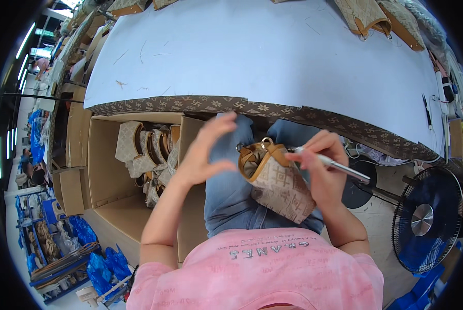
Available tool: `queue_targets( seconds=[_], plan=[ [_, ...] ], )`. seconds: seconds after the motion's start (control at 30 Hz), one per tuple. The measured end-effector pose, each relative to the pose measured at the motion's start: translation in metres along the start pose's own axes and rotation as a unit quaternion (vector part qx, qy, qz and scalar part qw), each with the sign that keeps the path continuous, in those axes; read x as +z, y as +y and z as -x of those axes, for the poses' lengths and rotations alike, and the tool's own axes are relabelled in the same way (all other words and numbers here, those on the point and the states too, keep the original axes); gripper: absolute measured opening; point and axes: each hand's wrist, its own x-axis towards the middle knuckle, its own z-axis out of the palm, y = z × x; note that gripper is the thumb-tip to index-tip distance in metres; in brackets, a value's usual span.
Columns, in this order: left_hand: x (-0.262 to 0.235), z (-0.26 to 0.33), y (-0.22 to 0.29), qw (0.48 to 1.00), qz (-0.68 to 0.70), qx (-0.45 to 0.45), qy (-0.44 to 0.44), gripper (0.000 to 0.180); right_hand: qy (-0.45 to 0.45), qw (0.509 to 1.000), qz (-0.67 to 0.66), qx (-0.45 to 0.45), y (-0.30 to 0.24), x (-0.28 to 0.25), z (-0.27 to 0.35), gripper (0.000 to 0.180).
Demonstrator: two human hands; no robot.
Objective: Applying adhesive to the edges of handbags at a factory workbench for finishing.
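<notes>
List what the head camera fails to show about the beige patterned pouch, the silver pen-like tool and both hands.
- Beige patterned pouch with tan trim, head view: its inside is dark and its right edge is behind the right hand.
- Silver pen-like tool: its front tip is too small to make out against the fingers.
- Left hand: motion-blurred, fingertips unclear.
- Cardboard box: the left forearm covers its right part.

The counter [252, 57] is lying wide and bare ahead, giving free passage. To the left, the cardboard box [107, 175] with stacked pouches [144, 152] is blocking the way; the fan [425, 219] is standing close on the right.
</notes>
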Motion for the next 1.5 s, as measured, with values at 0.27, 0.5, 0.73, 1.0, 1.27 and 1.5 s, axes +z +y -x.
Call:
queue_targets(
  seconds=[0.27, 0.5, 0.73, 1.0, 1.27, 1.5],
  plan=[
    [0.015, 0.023, -0.007, 0.961, -0.084, 0.143, -0.223, 0.017, 0.141, 0.977, -0.092, -0.130, -0.051, -0.029, -0.027, 0.002],
    [-0.001, -0.007, 0.085, 0.865, 0.287, -0.348, -0.219, 0.026, 0.095, 0.966, -0.199, -0.134, -0.084, -0.014, -0.013, 0.009],
    [0.041, -0.003, 0.050, 0.655, 0.544, -0.519, -0.075, 0.040, -0.119, 0.961, -0.245, 0.048, 0.005, 0.021, -0.003, 0.014],
    [0.005, 0.019, 0.041, 0.742, 0.466, -0.449, -0.177, 0.045, -0.084, 0.951, -0.246, 0.168, 0.053, 0.011, -0.008, 0.012],
    [-0.004, 0.026, 0.079, 0.929, 0.090, -0.325, -0.152, 0.043, -0.122, 0.974, -0.141, 0.129, 0.051, 0.011, -0.007, 0.011],
    [-0.011, 0.032, 0.074, 0.979, -0.098, -0.114, -0.137, 0.024, -0.152, 0.983, -0.024, 0.096, 0.049, 0.014, -0.004, 0.014]
  ],
)
